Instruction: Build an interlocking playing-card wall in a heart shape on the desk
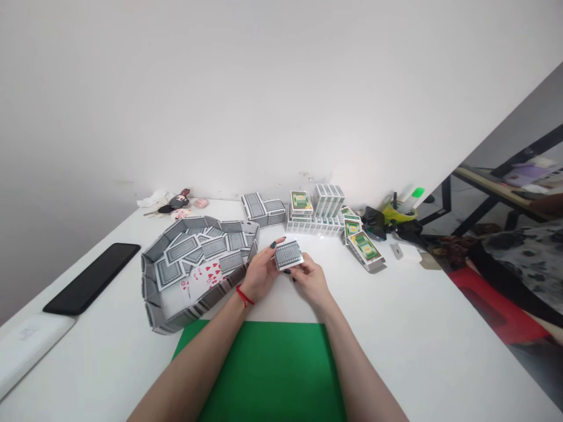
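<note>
Between my two hands is a deck of playing cards (288, 255), its grey patterned back facing up. My left hand (261, 271) closes around the deck's left side, thumb along the far edge. The fingers of my right hand (311, 280) pinch its near right edge. Just left of my hands stands a tray (176, 323) with walls built of grey-backed cards. Loose playing cards (214, 248) lie scattered inside it, mostly face down, a few red ones face up. Below my wrists a green mat (272, 369) covers the table's front.
Card boxes (315, 225) are stacked by the wall, with an opened green box (365, 247) to their right. Grey card stacks (263, 210) stand at the back. A phone (93, 279) lies left; a yellow pen holder (399, 212) stands right. A person (523, 264) sits at far right.
</note>
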Demonstrator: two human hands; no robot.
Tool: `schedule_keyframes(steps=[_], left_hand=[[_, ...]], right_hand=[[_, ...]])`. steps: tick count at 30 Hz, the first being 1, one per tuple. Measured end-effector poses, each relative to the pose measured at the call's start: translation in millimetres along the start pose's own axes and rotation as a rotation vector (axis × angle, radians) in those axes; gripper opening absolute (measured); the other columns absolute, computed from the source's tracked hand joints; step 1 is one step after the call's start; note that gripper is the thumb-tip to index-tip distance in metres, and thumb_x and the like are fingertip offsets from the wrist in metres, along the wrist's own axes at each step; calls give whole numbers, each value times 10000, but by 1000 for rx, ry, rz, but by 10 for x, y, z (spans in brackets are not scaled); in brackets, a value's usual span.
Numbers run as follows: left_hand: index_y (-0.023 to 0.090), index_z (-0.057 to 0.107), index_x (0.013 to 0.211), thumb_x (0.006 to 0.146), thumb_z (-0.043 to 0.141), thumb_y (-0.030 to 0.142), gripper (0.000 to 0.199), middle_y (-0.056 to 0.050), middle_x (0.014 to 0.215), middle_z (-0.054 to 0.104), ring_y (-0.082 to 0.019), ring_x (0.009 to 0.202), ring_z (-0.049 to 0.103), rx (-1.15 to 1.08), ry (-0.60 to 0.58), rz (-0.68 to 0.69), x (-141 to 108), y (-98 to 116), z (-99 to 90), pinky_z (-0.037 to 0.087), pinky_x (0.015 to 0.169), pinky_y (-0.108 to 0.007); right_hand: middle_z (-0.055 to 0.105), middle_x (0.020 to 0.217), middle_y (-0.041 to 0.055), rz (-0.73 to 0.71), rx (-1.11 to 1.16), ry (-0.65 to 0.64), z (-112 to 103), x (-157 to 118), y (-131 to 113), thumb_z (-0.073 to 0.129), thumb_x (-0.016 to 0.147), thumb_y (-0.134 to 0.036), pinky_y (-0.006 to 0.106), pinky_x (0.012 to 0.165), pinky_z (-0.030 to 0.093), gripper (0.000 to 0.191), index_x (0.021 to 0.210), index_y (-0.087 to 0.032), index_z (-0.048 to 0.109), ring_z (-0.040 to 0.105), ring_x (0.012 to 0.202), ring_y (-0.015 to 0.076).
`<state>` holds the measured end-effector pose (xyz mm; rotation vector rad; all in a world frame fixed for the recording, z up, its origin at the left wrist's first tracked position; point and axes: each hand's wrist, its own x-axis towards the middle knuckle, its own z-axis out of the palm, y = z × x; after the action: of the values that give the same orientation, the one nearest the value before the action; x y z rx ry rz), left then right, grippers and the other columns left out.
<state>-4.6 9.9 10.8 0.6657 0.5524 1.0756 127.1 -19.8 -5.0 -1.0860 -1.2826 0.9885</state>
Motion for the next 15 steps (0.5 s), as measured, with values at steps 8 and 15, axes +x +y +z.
schedule_keyframes(steps=[8, 15], left_hand=[[159, 550, 1128, 817, 548, 349, 365, -96, 1069, 638, -232, 969, 596, -35, -38, -36, -16, 7, 40, 469, 827, -374], [174, 543, 1008, 829, 536, 361, 259, -91, 1085, 629, -220, 978, 599, -105, -24, -52, -3, -34, 58, 475, 822, -357]], right_hand=[[528, 876, 38, -110, -157, 15, 23, -18, 43, 522, 757, -189, 301, 726, 441, 170, 837, -236, 664, 519, 841, 184], [453, 803, 24, -195, -405, 100, 68, -54, 58, 465, 764, -128, 306, 722, 442, 133, 741, -193, 578, 487, 782, 164]])
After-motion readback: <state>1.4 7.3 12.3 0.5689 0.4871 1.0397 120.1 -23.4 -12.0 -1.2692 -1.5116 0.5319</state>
